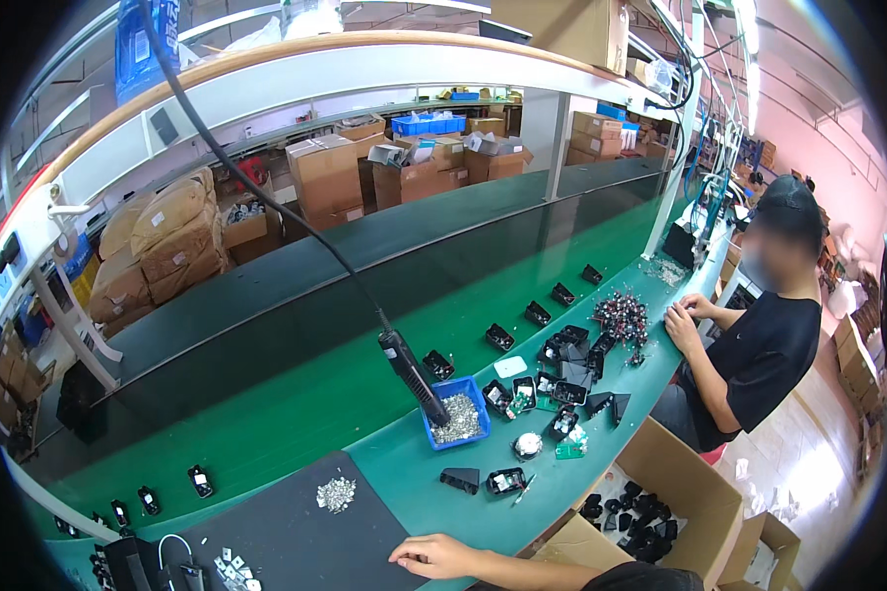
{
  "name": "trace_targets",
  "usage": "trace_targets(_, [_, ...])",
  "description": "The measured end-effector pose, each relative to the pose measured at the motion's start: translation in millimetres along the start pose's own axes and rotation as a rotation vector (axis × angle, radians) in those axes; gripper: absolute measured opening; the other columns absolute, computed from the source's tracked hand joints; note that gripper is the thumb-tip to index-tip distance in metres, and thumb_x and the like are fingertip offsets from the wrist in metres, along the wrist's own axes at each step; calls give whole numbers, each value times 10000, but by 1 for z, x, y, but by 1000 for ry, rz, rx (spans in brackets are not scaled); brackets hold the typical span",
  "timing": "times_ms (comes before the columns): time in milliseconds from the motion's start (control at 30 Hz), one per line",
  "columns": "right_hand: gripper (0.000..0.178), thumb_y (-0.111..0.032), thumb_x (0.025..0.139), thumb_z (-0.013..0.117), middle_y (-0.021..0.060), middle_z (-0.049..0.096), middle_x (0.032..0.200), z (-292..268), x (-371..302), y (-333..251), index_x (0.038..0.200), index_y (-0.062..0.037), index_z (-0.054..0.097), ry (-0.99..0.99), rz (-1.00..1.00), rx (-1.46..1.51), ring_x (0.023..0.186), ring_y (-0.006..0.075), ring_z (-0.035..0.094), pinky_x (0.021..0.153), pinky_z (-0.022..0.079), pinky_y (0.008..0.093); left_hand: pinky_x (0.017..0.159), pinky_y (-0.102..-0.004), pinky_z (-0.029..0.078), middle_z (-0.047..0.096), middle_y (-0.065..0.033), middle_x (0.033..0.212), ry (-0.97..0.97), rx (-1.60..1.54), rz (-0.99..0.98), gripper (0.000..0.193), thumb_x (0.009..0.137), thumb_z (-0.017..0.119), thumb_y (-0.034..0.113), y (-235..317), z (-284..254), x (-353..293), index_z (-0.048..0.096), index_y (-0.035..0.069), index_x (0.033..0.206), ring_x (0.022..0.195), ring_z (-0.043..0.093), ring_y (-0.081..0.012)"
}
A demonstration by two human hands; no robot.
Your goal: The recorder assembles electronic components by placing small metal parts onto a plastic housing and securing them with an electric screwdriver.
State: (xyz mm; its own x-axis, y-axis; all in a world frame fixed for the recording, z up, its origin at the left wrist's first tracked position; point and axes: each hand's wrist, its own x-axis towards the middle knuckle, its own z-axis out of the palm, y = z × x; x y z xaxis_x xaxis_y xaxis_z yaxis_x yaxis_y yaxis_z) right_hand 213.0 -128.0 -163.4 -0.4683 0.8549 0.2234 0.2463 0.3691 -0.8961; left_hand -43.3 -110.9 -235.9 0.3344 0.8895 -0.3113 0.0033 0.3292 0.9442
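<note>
My right hand [433, 557] rests at the near edge of the dark grey mat [295, 527], its forearm coming in from the lower right. Its fingers are loosely stretched, with nothing visible in them. My left hand is out of sight. Beyond my right hand on the mat lies a small pile of silvery metal parts [336, 494]. Small flat metal pieces [231, 569] lie farther left. A black electric screwdriver [409, 369] hangs on its cord, its lower end over a blue bin [468, 442] of small metal parts. Black housings [507, 481] lie right of the mat.
Open black housings [500, 337] stand in a row along the green belt [315, 394]. A co-worker [768, 305] sits at the right, hands near a heap of small parts [621, 320]. An open carton [694, 492] of black pieces stands below the bench edge.
</note>
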Motion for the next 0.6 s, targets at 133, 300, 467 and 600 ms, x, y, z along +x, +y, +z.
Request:
trace_targets(133, [180, -164, 944, 596, 38, 668, 909, -7, 1, 3, 1085, -76, 665, 70, 55, 138, 654, 118, 595, 602, 494, 274, 910, -375, 480, 612, -232, 1198, -48, 176, -26, 414, 918, 592, 398, 0, -31, 10, 622, 89, 1191, 1041, 602, -302])
trace_targets(300, [173, -135, 940, 585, 67, 647, 851, -18, -1, -3, 1077, -46, 642, 51, 92, 226, 665, 137, 584, 617, 483, 287, 922, -384, 474, 608, -239, 1203, -154, 388, -86, 420, 918, 582, 390, -7, -68, 22, 621, 71, 1188, 1059, 595, -316])
trace_targets(467, [167, -136, 946, 583, 52, 652, 871, -18, -7, -2, 1074, -48, 644, 73, 91, 244, 659, 120, 573, 612, 477, 276, 935, -392, 467, 605, -246, 1207, -230, 507, -111, 428, 917, 572, 382, -42, -82, 34, 619, 53, 1185, 1076, 588, -330])
trace_targets(600, [142, -99, 938, 590, 57, 668, 891, -17, 2, 6, 1053, -47, 655, 0, 80, 257, 718, 131, 614, 654, 494, 273, 945, -398, 462, 602, -251, 1211, -106, 457, -160, 433, 917, 564, 376, -120, -59, -13, 618, 38, 1183, 1091, 583, -342])
